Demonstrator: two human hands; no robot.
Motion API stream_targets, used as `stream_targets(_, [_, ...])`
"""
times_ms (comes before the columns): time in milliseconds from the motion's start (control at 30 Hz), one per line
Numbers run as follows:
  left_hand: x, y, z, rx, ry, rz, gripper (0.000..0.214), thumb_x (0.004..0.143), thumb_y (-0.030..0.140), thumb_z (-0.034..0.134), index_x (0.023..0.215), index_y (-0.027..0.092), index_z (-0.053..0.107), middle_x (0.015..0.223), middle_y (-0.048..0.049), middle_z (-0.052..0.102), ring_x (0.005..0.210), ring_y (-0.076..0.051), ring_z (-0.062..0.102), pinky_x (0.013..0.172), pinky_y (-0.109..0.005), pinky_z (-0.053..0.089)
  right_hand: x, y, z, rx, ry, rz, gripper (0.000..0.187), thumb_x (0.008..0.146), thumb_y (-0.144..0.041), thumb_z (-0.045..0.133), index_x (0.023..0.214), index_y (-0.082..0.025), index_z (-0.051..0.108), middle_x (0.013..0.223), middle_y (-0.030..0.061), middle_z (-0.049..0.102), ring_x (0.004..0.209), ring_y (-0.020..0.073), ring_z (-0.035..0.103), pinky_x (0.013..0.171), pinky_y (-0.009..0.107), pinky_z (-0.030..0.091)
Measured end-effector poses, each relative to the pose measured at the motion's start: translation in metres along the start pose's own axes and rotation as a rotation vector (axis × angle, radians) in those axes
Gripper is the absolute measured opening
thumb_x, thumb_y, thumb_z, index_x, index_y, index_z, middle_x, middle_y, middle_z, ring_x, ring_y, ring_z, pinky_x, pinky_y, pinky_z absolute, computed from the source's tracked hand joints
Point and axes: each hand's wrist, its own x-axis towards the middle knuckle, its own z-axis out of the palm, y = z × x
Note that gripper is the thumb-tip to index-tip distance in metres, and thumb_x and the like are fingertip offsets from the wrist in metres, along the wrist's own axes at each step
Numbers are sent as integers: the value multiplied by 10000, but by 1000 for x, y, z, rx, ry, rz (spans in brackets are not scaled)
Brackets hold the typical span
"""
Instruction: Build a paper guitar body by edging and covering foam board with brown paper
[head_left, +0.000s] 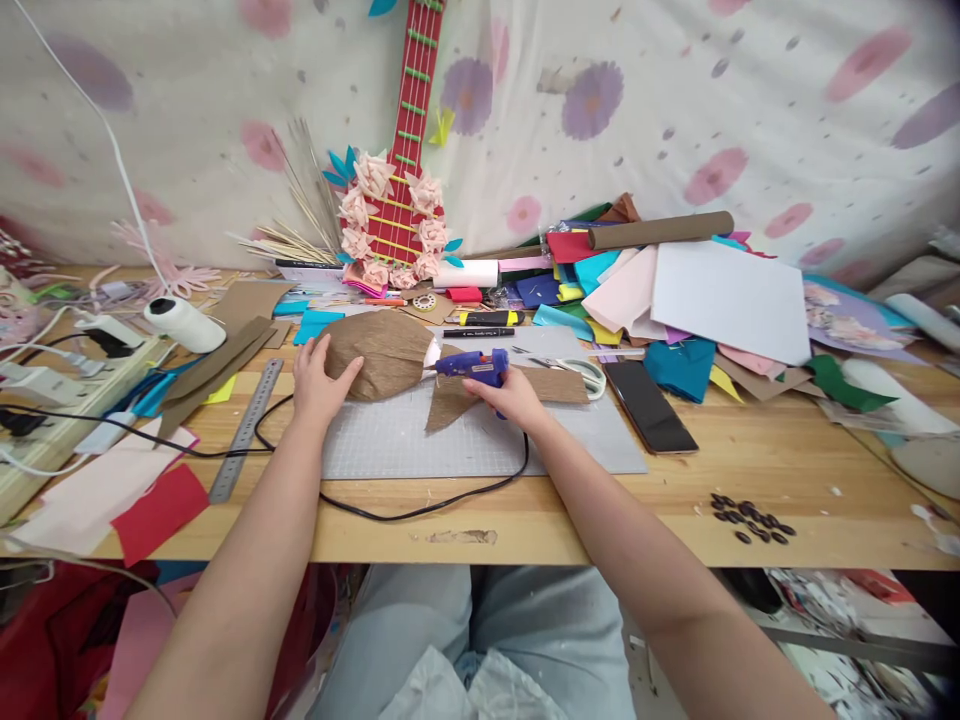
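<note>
My left hand (324, 378) grips the left end of a rounded piece covered in brown crepe paper (382, 350), thumb on top and fingers round its edge. In my right hand (514, 395) is a blue hot glue gun (474, 367), its nozzle pointing left at the piece's white right end. Whether the tip touches there I cannot tell. Beneath the gun, a strip of brown crepe paper (551, 385) lies across the grey cutting mat (405, 450). The gun's black cord (420, 515) loops over the table's front. Green-handled scissors (594, 376) rest beside the strip.
A phone (651, 405) lies right of the mat, with dark beads (750, 518) nearer the front edge. Left are a metal ruler (247, 430), a thread spool (184, 324) and a power strip (82, 400). Behind stand a flowered red paper guitar (394, 225) and piled coloured paper (622, 290).
</note>
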Motion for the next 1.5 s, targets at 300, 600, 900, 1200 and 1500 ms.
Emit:
stream_targets(300, [2, -1, 3, -104, -19, -96, 745, 719, 459, 624, 1340, 112, 401, 1413, -176, 382, 1342, -279, 306, 1126, -414, 236, -4, -8, 10, -420, -55, -112, 356, 786, -506, 584, 973, -212, 660, 924, 68, 704, 860, 211, 647, 718, 278, 455])
stream_targets(600, [2, 1, 3, -123, -19, -113, 744, 710, 450, 634, 1337, 126, 399, 1415, -172, 379, 1346, -282, 298, 1128, -426, 228, -3, -6, 18, -596, -67, -229, 407, 830, -553, 495, 1014, -221, 639, 894, 61, 706, 843, 221, 650, 682, 267, 422])
stream_targets(900, [2, -2, 5, -131, 1, -86, 727, 706, 452, 636, 1329, 159, 400, 1405, -148, 395, 1337, -284, 310, 1124, -434, 236, -5, -9, 19, -618, -85, -251, 406, 846, -546, 472, 1065, -218, 566, 914, 59, 699, 844, 215, 647, 674, 254, 397])
stream_targets(1200, [2, -2, 4, -111, 4, -85, 724, 703, 470, 633, 1324, 169, 412, 1396, -141, 410, 1331, -287, 322, 1121, -440, 247, -5, -9, 19, -648, -76, -245, 426, 844, -568, 458, 1068, -218, 552, 880, 58, 703, 800, 224, 650, 621, 260, 367])
stream_targets(1500, [2, 0, 2, -114, -15, -94, 747, 708, 461, 630, 1336, 134, 394, 1415, -169, 374, 1348, -287, 292, 1131, -427, 225, -6, -8, 16, -608, -43, -228, 439, 832, -586, 464, 1063, -224, 555, 820, 39, 700, 763, 220, 645, 587, 257, 343])
